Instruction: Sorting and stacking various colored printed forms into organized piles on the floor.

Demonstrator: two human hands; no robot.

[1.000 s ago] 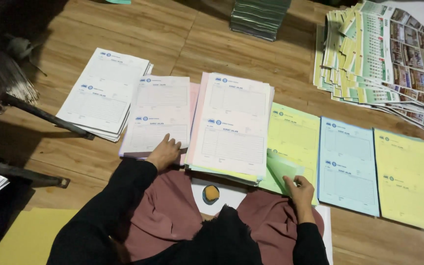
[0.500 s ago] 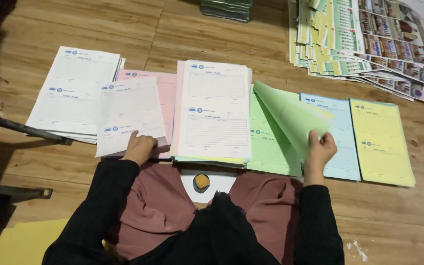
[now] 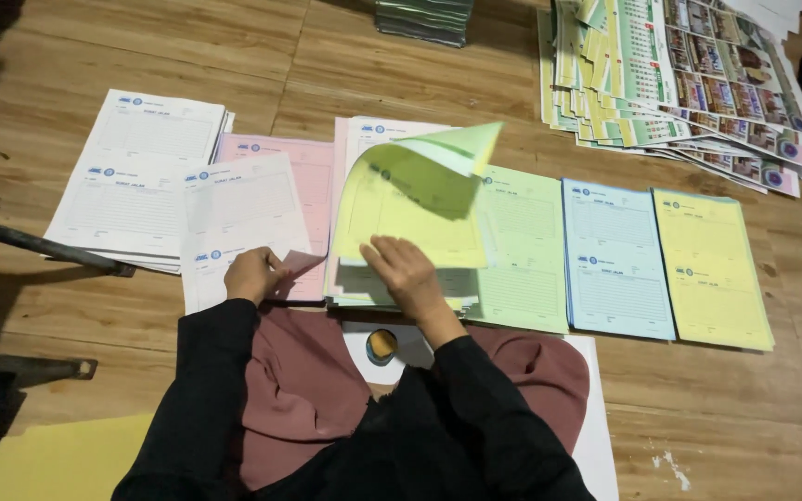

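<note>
My right hand (image 3: 407,272) lays a curled light-green form sheet (image 3: 415,199) onto the middle collated pile (image 3: 401,286), fingers pressing its lower edge. My left hand (image 3: 252,275) pinches the lifted corner of a pink sheet (image 3: 280,176) beside a white form sheet (image 3: 243,213). Printed-form stacks lie in a row on the wooden floor: white (image 3: 132,186) at left, then pink, the middle pile, green (image 3: 523,250), blue (image 3: 614,255) and yellow (image 3: 712,269) at right.
Colourful printed calendar sheets (image 3: 689,74) are fanned at the upper right. A dark paper stack (image 3: 424,19) sits at the top. A small round orange-filled tub (image 3: 381,346) rests on white paper by my knees. Dark metal bars (image 3: 39,246) run along the left.
My right hand lifted a green sheet off the green stack and carried it left onto the middle pile. My left hand stayed at the pink and white stacks, now pinching a pink corner.
</note>
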